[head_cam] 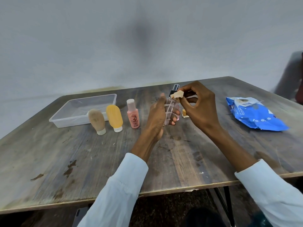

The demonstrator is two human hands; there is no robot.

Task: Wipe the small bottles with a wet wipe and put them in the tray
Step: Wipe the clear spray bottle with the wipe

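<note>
Spray bottle (172, 110): a clear bottle with pink liquid and a black pump top is held upright above the worktop (98, 161), to the right of the tray (65, 119).
Left hand (156, 119): its grip is closed round the body of the spray bottle, with the fingers wrapped across the front and the thumb raised beside the bottle's shoulder.
Right hand (200, 106): a small folded wipe (177, 94) is pinched in its grip and pressed against the neck of the spray bottle, just under the pump top.
Tray: a clear plastic tray is seen at the far left of the worktop; nothing can be made out inside it.
Tan tube (97, 121): stood on its white cap, just in front of the tray.
Yellow tube (114, 117): stood on its cap beside the tan tube, on the tray's right.
Pink bottle (133, 115): stood upright further right of the tray, between the yellow tube and the left hand.
Small yellow bottle (185, 113): partly hidden behind the hands, well right of the tray.
Wipe packet (254, 114): a blue packet is laid far right of the tray.
</note>
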